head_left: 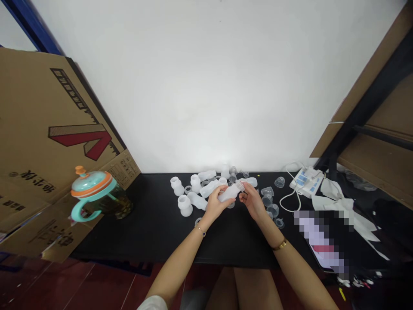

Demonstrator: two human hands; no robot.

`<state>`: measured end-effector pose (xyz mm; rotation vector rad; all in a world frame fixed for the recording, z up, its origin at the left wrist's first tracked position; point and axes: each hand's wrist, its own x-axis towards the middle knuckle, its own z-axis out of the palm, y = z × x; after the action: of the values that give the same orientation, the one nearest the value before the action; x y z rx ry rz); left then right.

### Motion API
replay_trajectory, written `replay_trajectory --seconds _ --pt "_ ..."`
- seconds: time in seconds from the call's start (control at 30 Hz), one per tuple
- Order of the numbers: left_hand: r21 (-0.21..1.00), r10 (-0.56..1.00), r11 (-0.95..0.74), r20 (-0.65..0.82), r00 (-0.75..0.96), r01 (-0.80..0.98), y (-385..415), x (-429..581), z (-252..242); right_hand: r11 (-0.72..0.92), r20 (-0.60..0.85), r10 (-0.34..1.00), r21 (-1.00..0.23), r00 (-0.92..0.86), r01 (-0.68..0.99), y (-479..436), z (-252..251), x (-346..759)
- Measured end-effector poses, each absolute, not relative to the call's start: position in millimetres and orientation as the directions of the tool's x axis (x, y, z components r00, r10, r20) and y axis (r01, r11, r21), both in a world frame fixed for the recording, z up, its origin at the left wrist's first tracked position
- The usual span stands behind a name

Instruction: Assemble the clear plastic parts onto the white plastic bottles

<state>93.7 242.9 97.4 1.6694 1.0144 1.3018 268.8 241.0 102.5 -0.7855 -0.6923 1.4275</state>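
Note:
My left hand [213, 205] is wrapped round a frosted white bottle [229, 193], which lies tilted with its neck up to the right. At that end sits a clear plastic cap [240, 186], pinched by the fingers of my right hand [253, 202]. Whether the cap is seated on the neck I cannot tell. Left of my hands, similar white bottles stand upright, such as a waisted one [185, 206], while others lie down, like a curved bottle [197, 200]. To the right are several clear cups [272, 210] and a clear lidded ring [279, 222].
A glass jug [93, 185] with a turquoise handle stands left, before a large cardboard box [41, 129]. At right are a white power strip [307, 181] with cables, white tissues [332, 200] and a partly blurred phone [319, 245]. The black table [155, 237] meets a white wall behind.

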Motion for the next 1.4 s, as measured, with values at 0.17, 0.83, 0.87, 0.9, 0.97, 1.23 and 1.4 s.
replay_trajectory --seconds 0.17,0.83,0.87,0.9,0.97,1.23,1.4 --pt "0.916 0.918 -0.380 0.355 0.178 0.129 242 94 99 -0.021 -0.047 0.998 -0.815 0.030 -0.578 240 104 268" --pt "0.940 0.925 -0.329 0.302 0.231 0.090 238 94 104 0.013 -0.002 1.000 -0.848 0.028 -0.530 239 103 265" --pt "0.944 0.926 -0.319 0.293 0.238 0.079 238 95 104 0.016 0.003 1.000 -0.850 0.027 -0.527 239 104 265" --pt "0.948 0.927 -0.309 0.284 0.244 0.070 238 95 104 0.018 0.006 1.000 -0.851 0.024 -0.524 239 104 265" --pt "0.956 0.930 -0.288 0.266 0.254 0.052 238 95 104 0.020 0.011 1.000 -0.853 0.021 -0.521 240 103 265" --pt "0.987 0.930 -0.137 0.156 0.334 -0.079 239 95 108 0.019 0.023 1.000 -0.852 -0.001 -0.523 239 105 264" --pt "0.987 0.912 -0.010 0.075 0.404 -0.162 241 93 104 0.019 0.030 0.999 -0.854 -0.012 -0.520 236 111 263"
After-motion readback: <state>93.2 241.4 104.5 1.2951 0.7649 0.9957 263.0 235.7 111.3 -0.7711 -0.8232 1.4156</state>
